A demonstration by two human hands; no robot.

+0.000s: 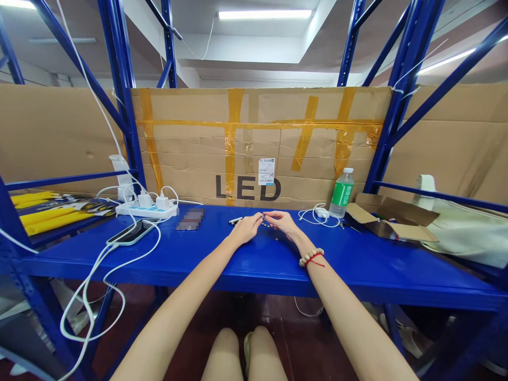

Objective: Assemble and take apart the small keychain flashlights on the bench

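Note:
My left hand [246, 227] and my right hand [282, 221] meet at the middle of the blue shelf [357, 264], fingers pinched together on a small dark object [263, 219] that is too small to name. A small silver piece [235, 220] lies just left of my left hand. A bead bracelet with a red cord [311, 257] sits on my right wrist. Both forearms reach in from the bottom of the view.
A phone [127, 233] on a white cable lies left, by a white power strip [146, 210] with chargers. A green-labelled water bottle [342, 193], a coiled white cable [317, 214] and an open cardboard box [387, 219] stand right. A taped "LED" cardboard sheet [257, 143] backs the shelf.

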